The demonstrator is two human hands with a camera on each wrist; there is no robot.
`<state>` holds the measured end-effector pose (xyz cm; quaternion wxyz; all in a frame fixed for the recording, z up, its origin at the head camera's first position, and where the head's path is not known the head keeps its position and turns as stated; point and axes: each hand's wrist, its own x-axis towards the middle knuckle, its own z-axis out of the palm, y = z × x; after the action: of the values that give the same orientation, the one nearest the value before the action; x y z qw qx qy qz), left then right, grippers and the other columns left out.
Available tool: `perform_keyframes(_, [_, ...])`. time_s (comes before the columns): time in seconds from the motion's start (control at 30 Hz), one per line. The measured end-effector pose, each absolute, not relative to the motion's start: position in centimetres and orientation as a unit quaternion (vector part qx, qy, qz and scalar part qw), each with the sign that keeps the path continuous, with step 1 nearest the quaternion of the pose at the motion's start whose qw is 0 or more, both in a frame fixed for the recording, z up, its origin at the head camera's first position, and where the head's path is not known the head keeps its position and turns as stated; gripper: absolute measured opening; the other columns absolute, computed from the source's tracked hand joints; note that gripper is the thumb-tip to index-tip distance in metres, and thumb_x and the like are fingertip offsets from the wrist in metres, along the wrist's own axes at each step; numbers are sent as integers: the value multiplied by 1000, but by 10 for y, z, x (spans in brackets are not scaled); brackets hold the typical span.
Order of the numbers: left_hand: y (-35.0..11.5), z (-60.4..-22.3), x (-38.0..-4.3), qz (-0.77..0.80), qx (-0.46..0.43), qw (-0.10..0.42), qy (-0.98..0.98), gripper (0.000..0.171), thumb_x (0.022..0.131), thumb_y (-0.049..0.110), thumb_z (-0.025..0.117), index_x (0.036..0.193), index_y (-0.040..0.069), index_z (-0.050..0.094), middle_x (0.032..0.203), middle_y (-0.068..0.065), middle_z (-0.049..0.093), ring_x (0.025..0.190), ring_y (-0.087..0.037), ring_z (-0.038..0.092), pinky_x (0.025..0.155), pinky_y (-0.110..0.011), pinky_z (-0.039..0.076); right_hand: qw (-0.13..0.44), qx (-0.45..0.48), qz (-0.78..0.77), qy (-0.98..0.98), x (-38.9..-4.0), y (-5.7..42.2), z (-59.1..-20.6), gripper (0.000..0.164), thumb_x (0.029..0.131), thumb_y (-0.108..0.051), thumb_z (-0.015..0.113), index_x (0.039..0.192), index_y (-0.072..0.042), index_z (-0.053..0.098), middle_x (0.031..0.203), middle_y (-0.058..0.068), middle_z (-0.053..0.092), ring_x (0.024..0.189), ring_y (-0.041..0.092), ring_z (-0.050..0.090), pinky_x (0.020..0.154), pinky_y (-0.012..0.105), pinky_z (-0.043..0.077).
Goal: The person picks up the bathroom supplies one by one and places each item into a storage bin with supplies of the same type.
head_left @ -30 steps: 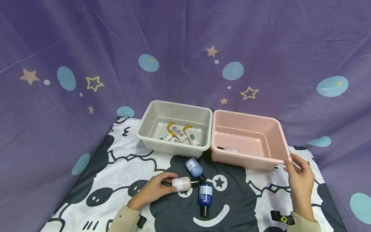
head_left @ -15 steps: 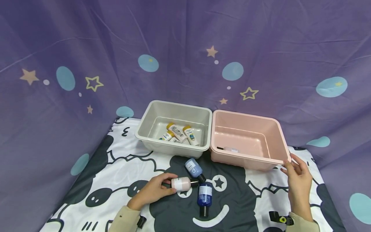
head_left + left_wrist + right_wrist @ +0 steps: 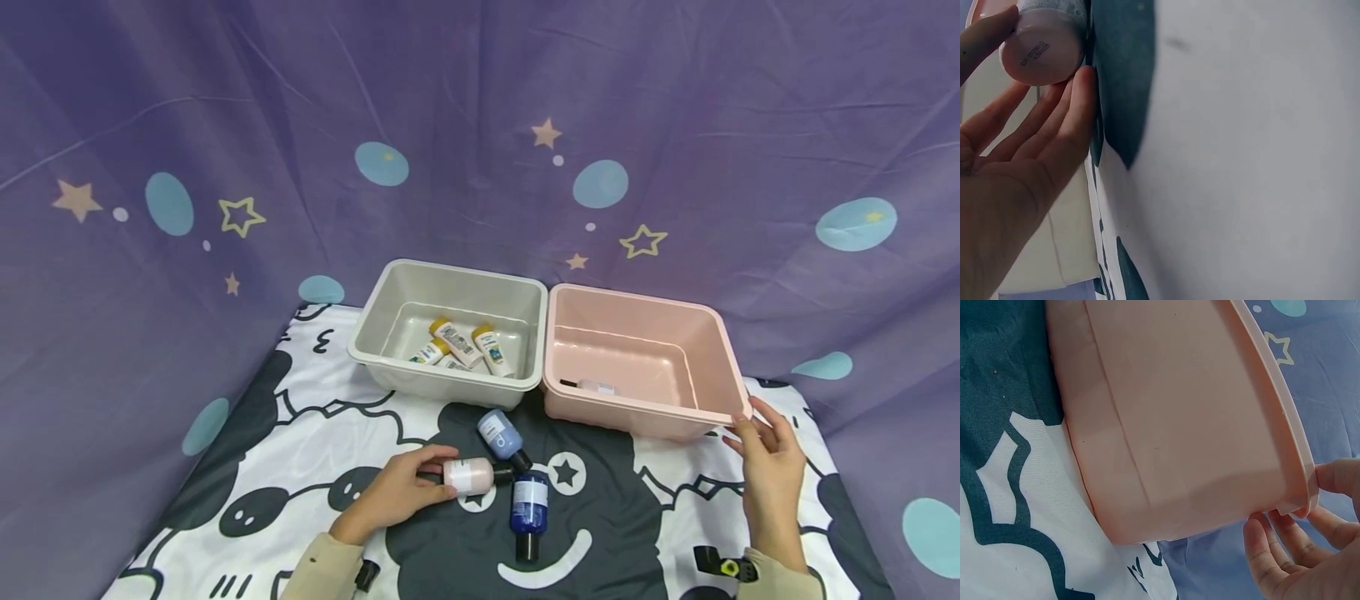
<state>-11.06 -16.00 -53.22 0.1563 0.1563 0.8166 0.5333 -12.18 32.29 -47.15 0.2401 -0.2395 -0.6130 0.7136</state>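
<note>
My left hand (image 3: 397, 493) holds a pale pink bottle (image 3: 468, 477) by its base end, thumb on one side and fingers on the other. It lies on its side with its black cap toward the right. The left wrist view shows the bottle's round base (image 3: 1044, 56) between thumb and fingers. A light blue bottle (image 3: 500, 433) and a dark blue bottle (image 3: 530, 504) lie close to the cap. At the pink bin's (image 3: 652, 408) front right corner, my right hand (image 3: 774, 471) pinches the rim, with the thumb on top and fingers beneath it in the right wrist view.
Left of the pink bin stands a grey bin (image 3: 435, 379) with several yellow-capped tubes (image 3: 457, 342) inside. One small bottle (image 3: 597, 387) with a dark cap lies in the pink bin. A purple curtain (image 3: 480, 167) hangs behind both bins.
</note>
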Motion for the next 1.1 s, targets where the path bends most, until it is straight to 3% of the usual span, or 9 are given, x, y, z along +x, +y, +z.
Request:
perform_keyframes(0.23, [-156,-532,-111,549,126,145,813,54,84,26,84,129,4,65,122,-8,67,104,-21,67,87,-41,54,232,-243,711,-617,-122,324,-474,43,94,-6,71,136,-6,60,101,1,70,82,10,68,68,20,56])
perform_keyframes(0.53, [-151,-535,-110,572,90,119,807,57,83,26,85,131,3,64,119,-10,68,98,-18,69,83,-31,55,215,-257,697,-634,-123,325,-475,44,97,-11,68,139,-9,58,109,2,67,86,10,67,69,19,56])
perform_keyframes(0.77, [-146,-532,-108,595,60,97,795,56,81,26,86,130,6,66,118,-9,68,99,-17,69,85,-33,55,212,-264,696,-633,-123,326,-474,42,98,-10,66,139,-12,58,116,5,65,89,11,66,70,18,55])
perform_keyframes(0.97, [-139,-517,-109,631,70,83,768,54,81,20,86,130,7,66,120,-8,68,105,-19,68,88,-42,54,213,-261,696,-634,-123,325,-475,42,98,-9,66,139,-12,58,115,5,65,87,11,67,70,19,56])
perform_keyframes(1.1, [-134,-500,-113,645,98,76,754,53,82,18,85,130,10,66,125,-9,66,109,-21,67,86,-36,56,214,-260,702,-628,-124,326,-475,43,97,-8,67,138,-11,59,110,4,66,85,11,68,69,20,56])
